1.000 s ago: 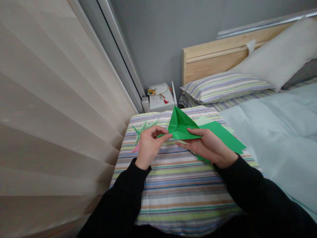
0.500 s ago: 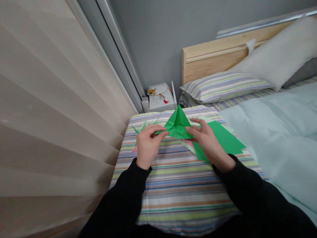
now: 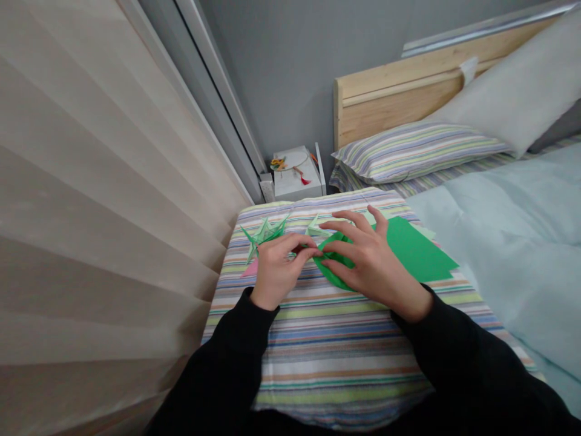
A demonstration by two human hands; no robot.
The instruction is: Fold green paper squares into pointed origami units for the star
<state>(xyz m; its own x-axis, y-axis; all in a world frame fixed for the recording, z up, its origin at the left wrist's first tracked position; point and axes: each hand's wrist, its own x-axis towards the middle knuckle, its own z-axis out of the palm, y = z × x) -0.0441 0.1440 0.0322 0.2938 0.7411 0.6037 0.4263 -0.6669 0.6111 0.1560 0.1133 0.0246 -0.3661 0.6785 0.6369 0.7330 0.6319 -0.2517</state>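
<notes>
A folded sheet of green origami paper (image 3: 333, 277) is held above the striped cloth, partly hidden by my fingers. My left hand (image 3: 282, 266) pinches its left corner between thumb and fingertips. From the right, my right hand (image 3: 363, 254) grips it with thumb and index finger, the other fingers spread over it. Flat green sheets (image 3: 417, 251) lie to the right, partly under my right hand. Beyond my left hand sits a pointed green folded paper piece (image 3: 265, 233), with a bit of pink paper (image 3: 249, 269) beside it. A pale green folded piece (image 3: 314, 225) shows behind my fingers.
The striped cloth (image 3: 336, 363) covers the table before me. A beige curtain (image 3: 113, 242) hangs close on the left, and a bed with a pale blue quilt (image 3: 508, 242) stands on the right. Behind the table is a white nightstand (image 3: 297, 188) with small tasselled items.
The green paper, which stood up as a triangle peak, is now turned and lower between my hands. My right hand has moved left, closer to my left hand, its fingers raised over the paper.
</notes>
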